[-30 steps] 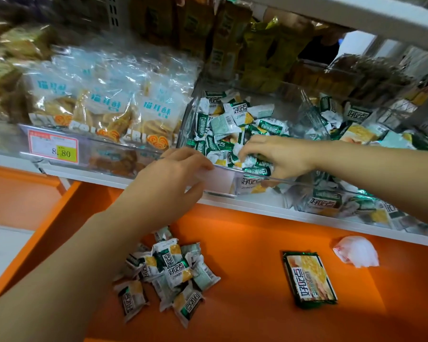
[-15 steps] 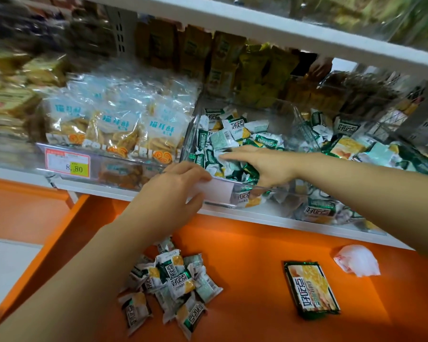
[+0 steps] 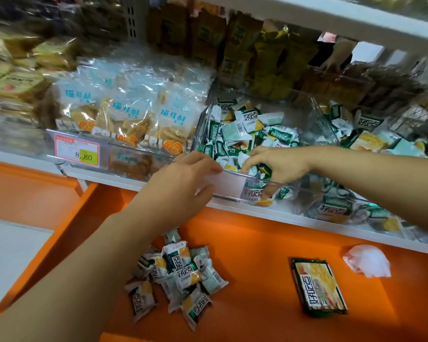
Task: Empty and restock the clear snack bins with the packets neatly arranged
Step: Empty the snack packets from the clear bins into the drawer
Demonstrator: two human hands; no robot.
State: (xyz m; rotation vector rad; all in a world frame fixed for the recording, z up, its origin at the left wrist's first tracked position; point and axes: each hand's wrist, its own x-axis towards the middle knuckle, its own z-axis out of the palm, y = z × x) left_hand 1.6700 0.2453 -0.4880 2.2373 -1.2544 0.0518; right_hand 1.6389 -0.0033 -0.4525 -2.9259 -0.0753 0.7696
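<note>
While the left hand (image 3: 183, 186) is pinching the front of the bin (image 3: 232, 186) to steady it, the right hand (image 3: 279, 164) is curling its fingers round packets (image 3: 245, 129) inside, likely for transfer to the pile (image 3: 181, 275).

White shop shelf (image 3: 257, 214), second white shelf above (image 3: 331, 19), slotted grey upright (image 3: 131, 19), orange ledge below (image 3: 262, 245), pale floor left (image 3: 10, 257)

Grips the front wall of a clear plastic bin (image 3: 201, 124) with the left hand (image 3: 183, 180). Digs the right hand (image 3: 278, 164) into the bin's small green-and-white snack packets (image 3: 245, 130), fingers curled round a few. Below, on the orange ledge (image 3: 257, 238): a loose pile of the same packets (image 3: 181, 275), a flat green rectangular pack (image 3: 319, 287), a crumpled white wrapper (image 3: 367, 260).
</note>
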